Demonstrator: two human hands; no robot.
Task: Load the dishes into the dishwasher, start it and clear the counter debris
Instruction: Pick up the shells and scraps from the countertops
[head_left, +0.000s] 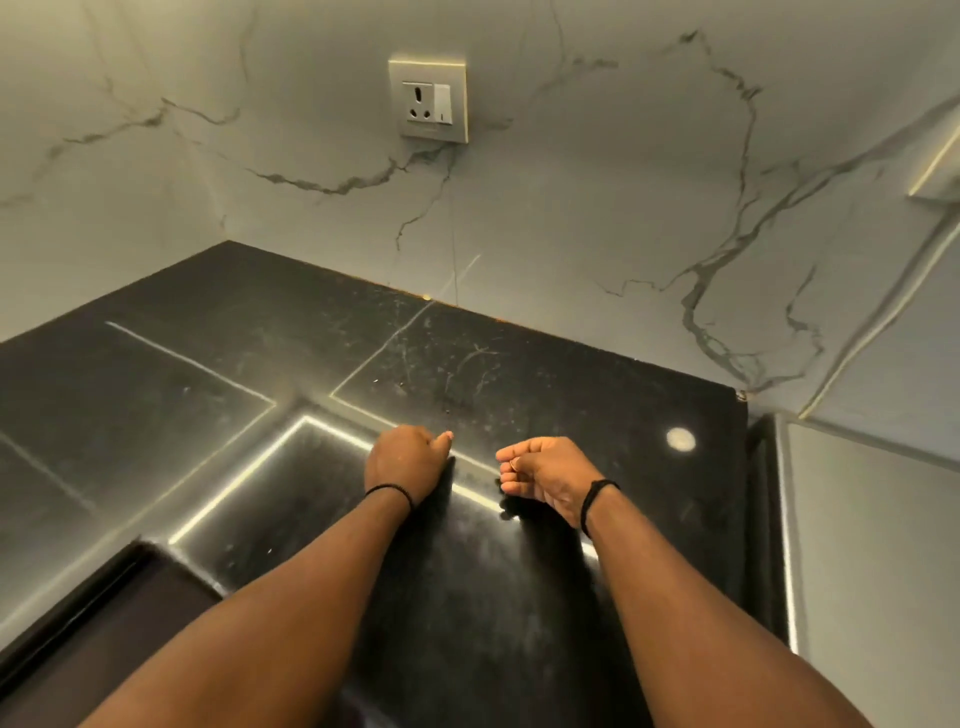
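Clearing crumbs looks like step in hand, late in task. My left hand (406, 461) curled, knuckles on black counter (218, 374), nothing visibly held. My right hand (550, 475) cupped beside it, fingertips pinched; contents too small to tell. Few specks (448, 410) left just beyond. Dishes, dishwasher out of sight; loading unconfirmed.

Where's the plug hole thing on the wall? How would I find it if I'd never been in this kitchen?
Start at the black counter and look up the white marble wall behind it. A little above the counter's back edge sits a square socket plate. It is the only fitting on that wall, with three round holes and a small white switch on its right side.
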